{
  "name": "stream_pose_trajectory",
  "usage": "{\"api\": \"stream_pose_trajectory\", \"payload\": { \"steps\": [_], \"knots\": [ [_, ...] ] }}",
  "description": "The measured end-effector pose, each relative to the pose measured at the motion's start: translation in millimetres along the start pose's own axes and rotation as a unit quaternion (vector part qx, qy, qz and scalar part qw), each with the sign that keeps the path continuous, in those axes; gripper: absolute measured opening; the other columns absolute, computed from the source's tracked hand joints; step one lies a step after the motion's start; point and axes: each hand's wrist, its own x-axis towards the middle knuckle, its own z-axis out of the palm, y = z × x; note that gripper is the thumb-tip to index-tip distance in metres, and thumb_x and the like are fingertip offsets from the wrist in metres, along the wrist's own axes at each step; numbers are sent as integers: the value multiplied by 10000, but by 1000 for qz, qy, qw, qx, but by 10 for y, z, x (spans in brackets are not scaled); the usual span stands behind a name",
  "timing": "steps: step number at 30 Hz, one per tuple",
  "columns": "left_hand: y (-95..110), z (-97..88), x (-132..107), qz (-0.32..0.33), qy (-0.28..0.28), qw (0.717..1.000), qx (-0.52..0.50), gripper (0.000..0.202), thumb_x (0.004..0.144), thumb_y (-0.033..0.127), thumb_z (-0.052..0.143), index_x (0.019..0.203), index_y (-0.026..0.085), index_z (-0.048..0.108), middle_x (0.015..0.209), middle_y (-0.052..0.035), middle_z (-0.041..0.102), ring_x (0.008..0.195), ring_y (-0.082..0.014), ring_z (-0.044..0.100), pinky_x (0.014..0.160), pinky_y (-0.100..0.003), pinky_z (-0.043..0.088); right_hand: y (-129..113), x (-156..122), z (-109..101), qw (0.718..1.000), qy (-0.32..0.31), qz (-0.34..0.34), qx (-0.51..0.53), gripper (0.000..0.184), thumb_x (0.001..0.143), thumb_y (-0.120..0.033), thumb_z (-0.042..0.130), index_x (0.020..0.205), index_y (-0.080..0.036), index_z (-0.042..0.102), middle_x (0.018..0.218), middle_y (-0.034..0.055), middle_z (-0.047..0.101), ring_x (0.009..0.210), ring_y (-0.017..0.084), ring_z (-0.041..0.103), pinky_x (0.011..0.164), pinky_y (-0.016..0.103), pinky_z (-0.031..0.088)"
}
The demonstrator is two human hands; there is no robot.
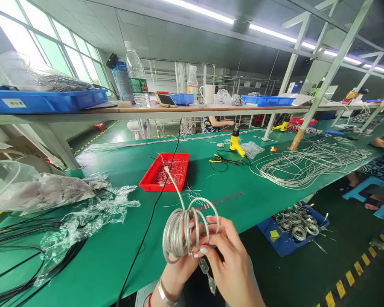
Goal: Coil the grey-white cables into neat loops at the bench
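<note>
A coil of silver braided cable [183,230] is gathered in both my hands above the green workbench [115,221]. My left hand [181,270], with a metal bracelet on its wrist, holds the coil from below. My right hand [225,260] grips the loops from the right, near a clear-sleeved cable end [207,273] hanging below them. The cable's other end rises toward a red plastic tray [182,160] holding many thin wire pieces. My fingers hide part of the coil.
A black cable [149,226] crosses the bench beside crumpled plastic wrap [97,211]. Farther along lie a yellow heat gun [236,140] and a large pile of silver cable [310,164]. Blue crates line the overhead shelf. Coiled cables fill a blue crate [291,238] on the floor. Co-workers sit across the bench.
</note>
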Motion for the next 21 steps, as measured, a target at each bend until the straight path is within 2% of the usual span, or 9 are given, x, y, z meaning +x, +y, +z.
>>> {"api": "stream_pose_trajectory", "payload": {
  "steps": [5, 8, 13, 17, 21],
  "knots": [
    [-26, 24, -4, -13, 38, 999, 22, 130, 761, 78, 634, 739, 172, 547, 669, 36, 519, 473, -73, 420, 381, -176, 328, 31, 7, -30, 997, -49, 40, 33, 190, 899, -209, 491, 757, -199, 617, 1233, 89, 505, 1089, 164, 605, 882, 243, 530],
    [-42, 41, 3, -28, 29, 999, 17, 130, 788, 116, 636, 735, 178, 535, 586, 63, 436, 428, -67, 376, 364, -171, 290, 41, 6, -52, 992, -75, 80, 65, 177, 903, -229, 490, 778, -201, 612, 1273, 81, 475, 1127, 154, 579, 938, 245, 493],
    [-48, 122, 11, -13, 27, 1000, 8, 108, 838, 145, 597, 761, 189, 536, 544, 75, 384, 418, -72, 387, 386, -168, 325, 22, 1, -66, 987, -93, 98, 86, 224, 926, -302, 453, 801, -197, 607, 1241, 84, 495, 1169, 163, 542, 951, 246, 471],
    [-45, 127, 4, -7, 21, 1000, 1, 199, 820, 150, 622, 671, 182, 494, 511, 80, 349, 397, -66, 370, 382, -167, 322, -19, 1, -92, 980, -112, 124, 108, 229, 932, -288, 426, 844, -217, 625, 1233, 59, 514, 1155, 146, 540, 960, 235, 461],
    [-26, 65, 8, -30, -1, 1000, 5, 219, 807, 207, 649, 654, 191, 493, 478, 84, 324, 374, -74, 314, 373, -190, 316, -57, -10, -110, 977, -122, 116, 133, 297, 941, -292, 406, 720, -208, 586, 1171, 48, 551, 1170, 154, 532, 941, 230, 471]
  ]
}}
